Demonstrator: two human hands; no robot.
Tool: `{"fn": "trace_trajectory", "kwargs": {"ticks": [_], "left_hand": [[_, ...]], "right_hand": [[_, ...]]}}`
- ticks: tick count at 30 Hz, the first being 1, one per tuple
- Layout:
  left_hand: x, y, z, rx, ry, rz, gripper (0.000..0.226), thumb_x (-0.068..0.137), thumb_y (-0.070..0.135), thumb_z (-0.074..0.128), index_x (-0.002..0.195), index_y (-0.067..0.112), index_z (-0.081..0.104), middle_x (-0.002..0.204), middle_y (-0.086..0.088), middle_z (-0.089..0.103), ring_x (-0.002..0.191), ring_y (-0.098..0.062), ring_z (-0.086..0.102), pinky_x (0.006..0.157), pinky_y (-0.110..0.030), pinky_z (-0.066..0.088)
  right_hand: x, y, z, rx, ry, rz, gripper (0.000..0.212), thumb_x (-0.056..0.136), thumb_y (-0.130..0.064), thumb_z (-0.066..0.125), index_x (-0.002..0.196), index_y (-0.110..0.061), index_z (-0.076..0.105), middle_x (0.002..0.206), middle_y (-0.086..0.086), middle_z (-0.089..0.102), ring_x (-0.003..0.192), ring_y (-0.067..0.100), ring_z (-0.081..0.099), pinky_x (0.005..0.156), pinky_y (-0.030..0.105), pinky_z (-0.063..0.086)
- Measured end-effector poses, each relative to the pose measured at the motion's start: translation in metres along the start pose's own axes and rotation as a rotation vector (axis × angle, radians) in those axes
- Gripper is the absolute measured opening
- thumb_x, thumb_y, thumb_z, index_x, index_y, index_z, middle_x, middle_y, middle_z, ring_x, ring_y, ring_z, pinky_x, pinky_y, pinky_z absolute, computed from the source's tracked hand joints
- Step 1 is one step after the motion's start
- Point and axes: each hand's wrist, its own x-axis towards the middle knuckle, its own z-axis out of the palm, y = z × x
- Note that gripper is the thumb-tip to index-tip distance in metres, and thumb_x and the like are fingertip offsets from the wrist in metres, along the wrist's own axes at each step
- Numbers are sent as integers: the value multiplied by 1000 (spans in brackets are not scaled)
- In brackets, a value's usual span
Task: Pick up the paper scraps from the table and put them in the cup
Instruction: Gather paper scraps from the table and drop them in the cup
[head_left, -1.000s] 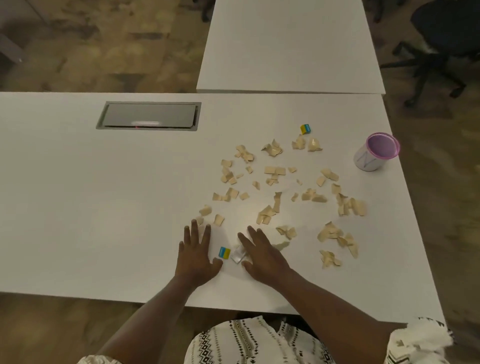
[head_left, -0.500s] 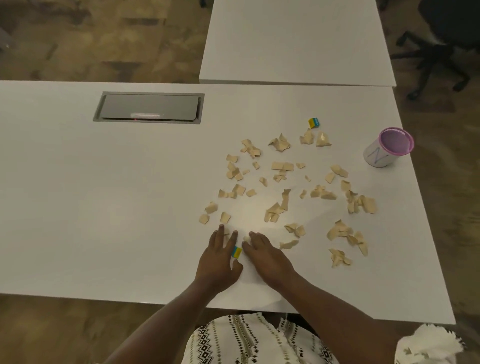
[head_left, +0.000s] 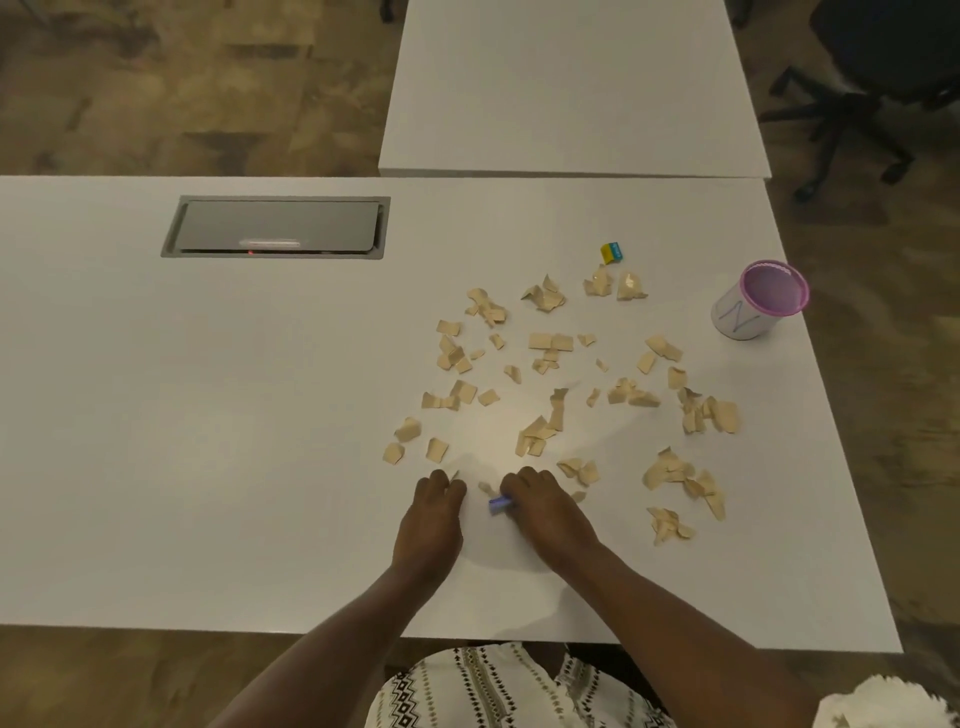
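From the head camera, tan, torn and crumpled paper scraps (head_left: 550, 358) lie scattered over the right half of the white table (head_left: 208, 441). The white cup (head_left: 759, 301) with a pink rim stands upright near the right edge. The left hand (head_left: 430, 519) rests with fingers curled together; the right hand (head_left: 545, 512) pinches a small blue piece (head_left: 500, 504).

Mottled brown floor (head_left: 156, 78). Second white table (head_left: 571, 88) abuts the far edge. Black wheeled office chair (head_left: 872, 78) at upper right. Lighting dim.
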Motion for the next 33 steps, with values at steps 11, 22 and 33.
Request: {"fn": "trace_trajectory", "kwargs": {"ticks": [11, 22, 33], "left_hand": [[41, 54, -25, -793, 103, -576, 21, 89, 5, 60, 101, 19, 70, 99, 1, 68, 79, -7, 60, 64, -17, 45], [124, 181, -35, -1232, 32, -625, 14, 89, 3, 68, 102, 7, 69, 102, -12, 65, 81, -20, 65, 63, -23, 56], [241, 337, -48, -1248, -29, -510, 17, 84, 7, 72, 100, 7, 70, 99, -13, 70, 87, -25, 71, 78, -34, 62]], "right_hand": [[4, 23, -53, 609, 165, 450, 11, 89, -25, 70, 100, -22, 70, 82, -11, 68, 76, 4, 63, 65, 7, 43], [4, 105, -140, 897, 390, 591, 20, 90, -22, 70, 109, -24, 65, 95, -3, 74, 75, 12, 74, 67, 20, 54], [25, 209, -252, 895, 763, 752, 14, 88, -29, 72, 96, -19, 65, 84, 1, 74, 63, 10, 71, 53, 8, 47]]}}
